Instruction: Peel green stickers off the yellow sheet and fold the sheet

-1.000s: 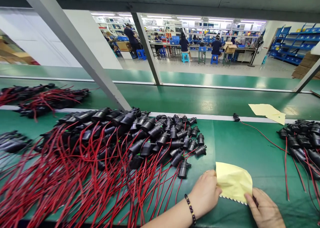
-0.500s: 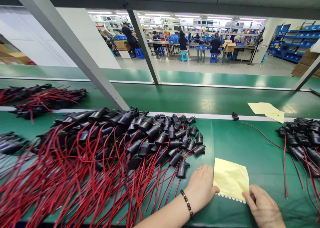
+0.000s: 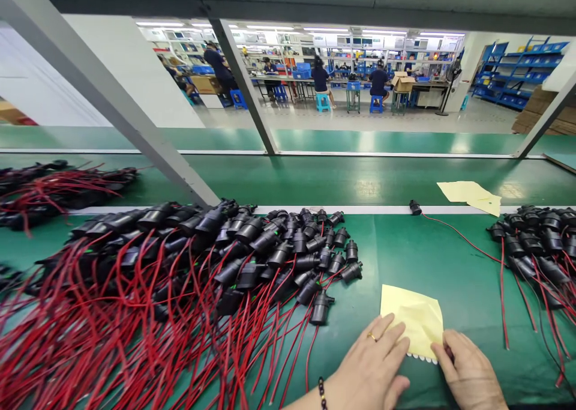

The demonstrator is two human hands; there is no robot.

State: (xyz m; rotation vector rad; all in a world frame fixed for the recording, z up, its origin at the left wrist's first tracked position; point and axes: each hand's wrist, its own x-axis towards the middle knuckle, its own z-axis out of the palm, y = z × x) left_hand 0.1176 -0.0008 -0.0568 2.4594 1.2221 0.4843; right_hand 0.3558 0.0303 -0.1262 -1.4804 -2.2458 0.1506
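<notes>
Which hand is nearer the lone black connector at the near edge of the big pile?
Left. The left hand lies just right of and below that connector, fingers on the yellow sheet. The right hand sits farther right, beyond the sheet.

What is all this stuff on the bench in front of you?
plugs: large pile, black with red wires, left of the hands
plugs at right: smaller pile, black with red wires, right edge
far plugs: pile, black and red, far left on the belt
lone plug: one, black, red wire, by the white strip
sheet: one, yellow, white dots along its near edge, under both hands
far sheets: pale yellow, on the belt, far right
bench: green
workers: several, dark shirts, background
left hand: ringed, flat on sheet
right hand: fingertips at the sheet's near edge
</notes>
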